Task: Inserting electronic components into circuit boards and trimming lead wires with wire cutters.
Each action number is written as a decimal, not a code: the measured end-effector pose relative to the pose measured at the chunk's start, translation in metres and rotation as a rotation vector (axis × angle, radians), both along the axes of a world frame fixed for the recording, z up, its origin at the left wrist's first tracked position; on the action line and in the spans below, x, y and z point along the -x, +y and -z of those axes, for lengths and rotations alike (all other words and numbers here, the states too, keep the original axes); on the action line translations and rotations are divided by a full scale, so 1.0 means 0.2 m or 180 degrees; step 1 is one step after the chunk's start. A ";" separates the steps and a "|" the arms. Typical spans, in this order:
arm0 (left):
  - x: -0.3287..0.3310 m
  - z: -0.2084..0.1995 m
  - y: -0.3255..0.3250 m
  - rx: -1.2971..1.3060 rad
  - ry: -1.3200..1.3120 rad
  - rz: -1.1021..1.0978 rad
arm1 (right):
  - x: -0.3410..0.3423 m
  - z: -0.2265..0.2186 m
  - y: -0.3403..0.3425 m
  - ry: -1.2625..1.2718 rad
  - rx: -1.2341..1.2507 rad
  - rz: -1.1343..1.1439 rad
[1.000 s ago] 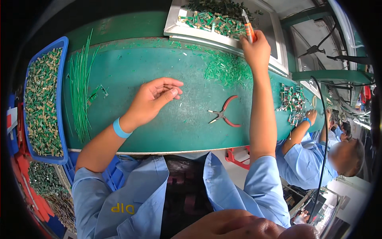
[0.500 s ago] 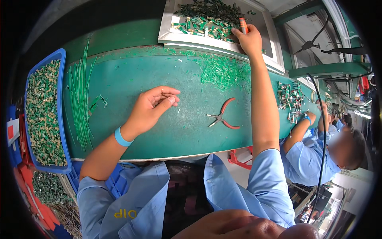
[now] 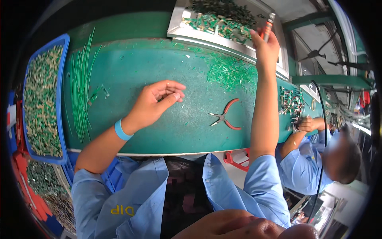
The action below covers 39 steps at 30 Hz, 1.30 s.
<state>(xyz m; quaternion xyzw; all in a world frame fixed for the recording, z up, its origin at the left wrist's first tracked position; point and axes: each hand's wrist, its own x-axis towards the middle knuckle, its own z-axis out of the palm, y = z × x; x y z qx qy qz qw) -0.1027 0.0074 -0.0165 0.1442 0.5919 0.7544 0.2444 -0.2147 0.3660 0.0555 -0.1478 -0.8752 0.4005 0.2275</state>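
My right hand point(image 3: 267, 51) is closed around a red pen-shaped tool point(image 3: 269, 26) with a silvery end, raised over the right part of a pale-framed metal tray point(image 3: 199, 41). Small green circuit boards point(image 3: 221, 27) and a darker heap of parts lie in that tray. Over the middle of the green work surface point(image 3: 131, 89), my left hand point(image 3: 157, 99) is half curled. Its thumb stands apart from the fingers, and I see nothing held in it. A pair of pliers point(image 3: 231, 105) with red handles lies between my two arms, jaws pointing left.
Green clippings point(image 3: 230, 73) are scattered below the tray. Long thin green strips point(image 3: 80, 91) lie at the left, beside a blue bin point(image 3: 64, 91) full of small boards. At the right, a co-worker's hands point(image 3: 307, 124) are near a pile of wired parts point(image 3: 290, 101).
My right hand has lifted away from the tray's boards and moved right, tilting the red tool. My left hand has barely shifted. The head view has moved slightly.
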 end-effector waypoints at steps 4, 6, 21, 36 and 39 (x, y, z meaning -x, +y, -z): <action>-0.02 -0.07 0.02 -0.0274 0.0282 -0.0459 | -0.43 0.03 -0.46 -0.0045 0.2443 -0.1075; -0.02 -0.11 0.04 -0.0334 0.0243 -0.0397 | -0.62 0.07 -0.61 -0.0379 0.2677 -0.1280; 0.04 -0.04 -0.05 -0.0667 0.0056 0.0050 | -0.77 0.24 -0.78 -0.0711 0.2848 -0.1835; 0.13 -0.07 -0.04 -0.0694 -0.0149 -0.1099 | -0.78 0.24 -0.77 -0.0661 0.0546 -0.1878; 0.13 -0.06 -0.05 -0.0683 -0.0030 -0.1236 | -0.78 0.25 -0.78 -0.0685 0.0437 -0.1948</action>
